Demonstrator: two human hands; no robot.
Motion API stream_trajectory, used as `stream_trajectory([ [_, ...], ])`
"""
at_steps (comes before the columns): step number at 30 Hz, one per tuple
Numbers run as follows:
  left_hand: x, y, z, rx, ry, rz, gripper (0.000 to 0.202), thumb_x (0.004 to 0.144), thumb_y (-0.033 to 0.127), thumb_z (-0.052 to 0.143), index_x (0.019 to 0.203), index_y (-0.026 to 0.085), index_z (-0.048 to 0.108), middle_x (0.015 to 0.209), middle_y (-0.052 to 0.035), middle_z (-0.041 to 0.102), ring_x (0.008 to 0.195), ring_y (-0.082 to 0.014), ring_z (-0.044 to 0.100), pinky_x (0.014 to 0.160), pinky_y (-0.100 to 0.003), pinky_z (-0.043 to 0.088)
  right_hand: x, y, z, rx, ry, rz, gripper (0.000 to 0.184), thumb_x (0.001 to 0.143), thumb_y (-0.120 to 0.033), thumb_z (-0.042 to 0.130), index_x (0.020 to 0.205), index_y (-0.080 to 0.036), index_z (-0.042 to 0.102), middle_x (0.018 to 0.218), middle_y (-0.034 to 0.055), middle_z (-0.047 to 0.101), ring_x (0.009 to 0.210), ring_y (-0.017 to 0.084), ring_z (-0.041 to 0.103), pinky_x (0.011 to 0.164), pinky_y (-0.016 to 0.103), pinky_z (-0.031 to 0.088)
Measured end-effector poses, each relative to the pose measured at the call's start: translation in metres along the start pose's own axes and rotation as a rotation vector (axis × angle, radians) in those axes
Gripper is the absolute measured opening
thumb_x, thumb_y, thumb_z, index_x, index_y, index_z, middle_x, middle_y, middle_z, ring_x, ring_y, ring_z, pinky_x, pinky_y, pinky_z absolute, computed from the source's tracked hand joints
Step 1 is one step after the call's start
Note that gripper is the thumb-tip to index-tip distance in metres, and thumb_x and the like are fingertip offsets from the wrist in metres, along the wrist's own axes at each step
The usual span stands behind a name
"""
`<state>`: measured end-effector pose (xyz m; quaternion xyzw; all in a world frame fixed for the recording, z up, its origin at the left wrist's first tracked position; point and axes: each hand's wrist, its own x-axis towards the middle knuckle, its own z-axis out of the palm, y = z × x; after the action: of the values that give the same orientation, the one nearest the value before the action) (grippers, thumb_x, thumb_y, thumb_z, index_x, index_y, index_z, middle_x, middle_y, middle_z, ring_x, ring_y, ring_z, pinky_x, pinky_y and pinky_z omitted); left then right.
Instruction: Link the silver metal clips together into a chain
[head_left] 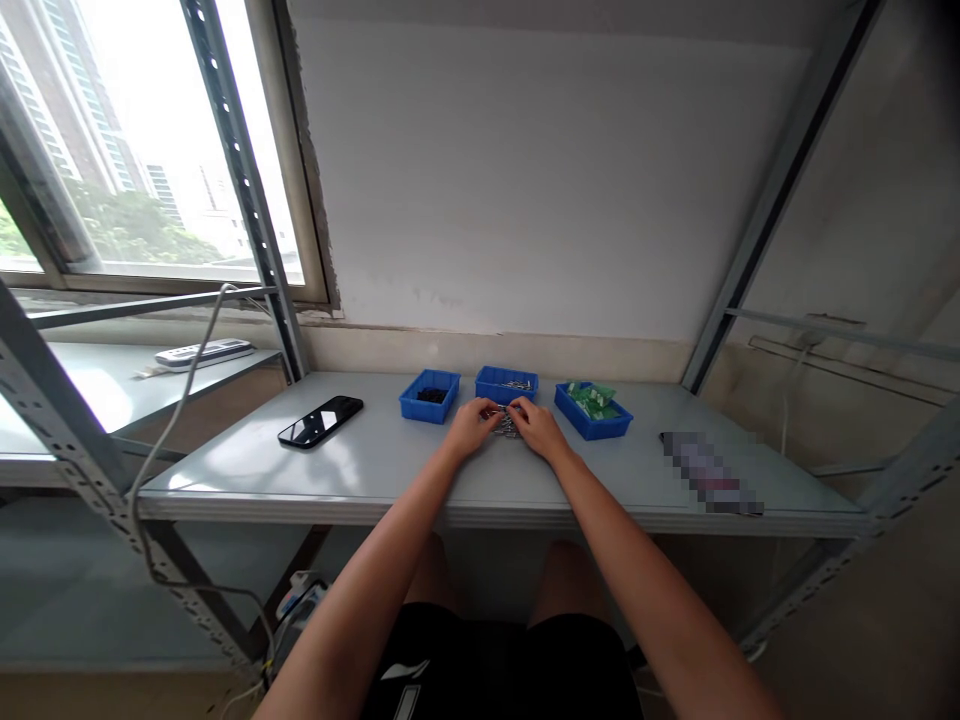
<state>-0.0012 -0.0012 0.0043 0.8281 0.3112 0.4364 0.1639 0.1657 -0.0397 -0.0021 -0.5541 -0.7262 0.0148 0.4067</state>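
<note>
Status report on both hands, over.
Left hand and right hand together on small metal parts. Middle blue bin just behind. Phone off left, apart.

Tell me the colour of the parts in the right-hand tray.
Green: the small flat parts in the rightmost blue plastic tray are green, seen best in the head view.

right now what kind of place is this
Probably a small assembly workstation by a window: a grey metal table on slotted steel racking, three blue bins of small parts, and both hands, left hand and right hand, on small metal pieces.
</note>
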Motion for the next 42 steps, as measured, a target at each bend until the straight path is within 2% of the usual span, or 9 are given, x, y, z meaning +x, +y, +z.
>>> stream_trajectory([
  [6,-0.0014,0.0037,-0.0011,-0.033,0.019,-0.005,0.015,0.081,0.027,0.057,0.088,0.016,0.064,0.088,-0.0048,0.066,0.080,-0.0161,0.061,0.069,-0.026,0.047,-0.0013,-0.0004,0.0012,-0.012,-0.051,-0.033,0.020,0.087,-0.034,0.046,0.096,-0.023,0.059,0.065,-0.0004,0.063,0.063,0.017,0.059,0.058,0.024,0.033],
  [15,-0.0019,0.0019,0.0005,-0.042,-0.026,-0.030,0.014,0.081,0.027,0.056,0.084,0.015,0.064,0.079,-0.0042,0.068,0.071,-0.0158,0.061,0.064,-0.026,0.046,-0.0003,-0.0006,-0.0009,0.018,-0.013,-0.018,0.028,0.090,-0.042,0.040,0.095,-0.022,0.059,0.071,0.0015,0.066,0.066,0.017,0.060,0.060,0.024,0.036],
  [23,-0.0006,0.0019,-0.0001,-0.049,-0.005,-0.042,0.015,0.080,0.025,0.058,0.087,0.014,0.066,0.086,-0.0068,0.068,0.077,-0.0175,0.061,0.068,-0.027,0.046,-0.0007,0.0004,-0.0024,0.021,-0.021,-0.009,0.028,0.089,-0.040,0.039,0.091,-0.021,0.061,0.067,0.0015,0.064,0.064,0.017,0.059,0.057,0.023,0.034],
  [32,-0.0009,0.0059,-0.0012,-0.085,-0.001,-0.036,0.016,0.080,0.029,0.058,0.084,0.016,0.064,0.084,-0.0052,0.068,0.078,-0.0169,0.062,0.067,-0.026,0.047,-0.0018,0.0012,-0.0006,0.018,-0.041,-0.025,0.024,0.087,-0.038,0.044,0.087,-0.022,0.061,0.062,-0.0004,0.061,0.061,0.016,0.057,0.057,0.023,0.033],
  [36,-0.0006,0.0029,0.0007,-0.083,0.012,-0.057,0.014,0.080,0.027,0.057,0.083,0.015,0.063,0.081,-0.0048,0.068,0.076,-0.0162,0.062,0.068,-0.026,0.048,-0.0012,0.0006,-0.0011,0.027,-0.015,-0.023,0.027,0.089,-0.039,0.040,0.090,-0.021,0.060,0.071,0.0017,0.065,0.066,0.017,0.060,0.059,0.024,0.035],
  [42,-0.0004,-0.0019,0.0028,-0.057,-0.015,-0.061,0.012,0.077,0.025,0.059,0.082,0.015,0.064,0.080,-0.0049,0.068,0.072,-0.0164,0.061,0.067,-0.027,0.047,-0.0012,-0.0025,-0.0034,0.040,-0.008,-0.028,0.029,0.089,-0.043,0.041,0.095,-0.021,0.059,0.068,0.0013,0.065,0.064,0.017,0.060,0.059,0.024,0.037],
])
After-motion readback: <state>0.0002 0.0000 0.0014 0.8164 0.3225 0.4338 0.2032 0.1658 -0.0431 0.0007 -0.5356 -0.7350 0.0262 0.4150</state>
